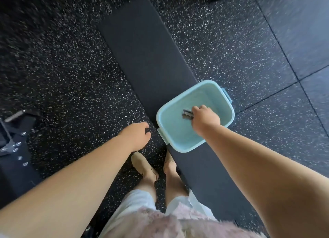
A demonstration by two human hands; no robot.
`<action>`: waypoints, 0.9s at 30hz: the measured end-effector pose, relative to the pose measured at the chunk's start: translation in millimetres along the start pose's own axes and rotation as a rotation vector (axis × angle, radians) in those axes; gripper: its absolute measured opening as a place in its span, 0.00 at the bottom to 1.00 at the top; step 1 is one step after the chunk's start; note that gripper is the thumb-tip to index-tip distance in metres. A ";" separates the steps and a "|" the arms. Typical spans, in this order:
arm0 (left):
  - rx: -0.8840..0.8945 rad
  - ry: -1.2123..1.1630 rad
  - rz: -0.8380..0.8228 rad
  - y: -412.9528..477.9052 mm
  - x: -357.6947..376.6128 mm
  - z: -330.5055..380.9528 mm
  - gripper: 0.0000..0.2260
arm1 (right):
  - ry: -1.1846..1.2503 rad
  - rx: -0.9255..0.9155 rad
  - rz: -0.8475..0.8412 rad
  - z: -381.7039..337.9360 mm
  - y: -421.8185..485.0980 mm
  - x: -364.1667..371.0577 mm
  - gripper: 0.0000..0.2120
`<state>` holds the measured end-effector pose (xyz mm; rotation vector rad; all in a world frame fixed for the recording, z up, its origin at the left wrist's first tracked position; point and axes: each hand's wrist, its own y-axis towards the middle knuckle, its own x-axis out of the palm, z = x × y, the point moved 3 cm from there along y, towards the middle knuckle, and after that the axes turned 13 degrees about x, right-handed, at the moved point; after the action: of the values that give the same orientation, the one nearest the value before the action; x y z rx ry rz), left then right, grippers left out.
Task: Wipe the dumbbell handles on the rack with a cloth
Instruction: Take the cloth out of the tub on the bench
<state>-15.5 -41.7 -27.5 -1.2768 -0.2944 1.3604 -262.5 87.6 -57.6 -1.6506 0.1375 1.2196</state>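
A pale blue plastic tub [213,97] sits on a black bench pad [146,50]. Inside the tub, the right hand [204,119] closes its fingers round a crumpled grey cloth [187,114]. Left of the tub, the left hand [138,135] hangs over the speckled floor [71,68], fingers loosely curled, holding nothing.

Pale blue plastic tub [176,129] on a long black bench [142,50], speckled rubber floor [62,68], bolted metal frame [12,141] at left
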 end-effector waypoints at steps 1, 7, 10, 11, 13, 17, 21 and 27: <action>0.003 -0.002 0.007 -10.3 -6.3 2.1 0.21 | -0.003 -0.021 0.009 -0.7 -8.2 -8.9 0.10; -0.045 -0.022 0.071 -77.0 -39.9 0.0 0.21 | -0.006 -0.131 0.057 -1.9 -56.4 -62.8 0.11; -0.068 -0.030 0.091 -99.0 -50.7 -4.1 0.22 | 0.001 -0.162 0.059 -7.6 -75.4 -84.1 0.10; -0.080 -0.040 0.106 -108.4 -53.7 -5.0 0.22 | 0.004 -0.171 0.062 -10.6 -84.3 -91.6 0.10; -0.098 -0.065 0.146 -123.5 -59.5 -6.9 0.21 | 0.006 -0.192 0.058 -18.7 -97.1 -103.5 0.10; -0.132 -0.102 0.195 -143.6 -62.2 -18.3 0.20 | -0.021 -0.244 0.010 -37.7 -119.8 -112.5 0.08; -0.155 -0.146 0.213 -159.1 -59.0 -31.5 0.20 | -0.058 -0.301 -0.009 -58.4 -138.5 -114.5 0.06; -0.209 -0.249 0.304 -185.0 -60.2 -59.7 0.19 | -0.121 -0.331 -0.041 -99.1 -149.8 -127.8 0.04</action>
<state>115.1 -68.8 126.2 -1.3631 -0.4365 1.7916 -170.0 23.7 131.9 -1.8443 -0.1827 1.3608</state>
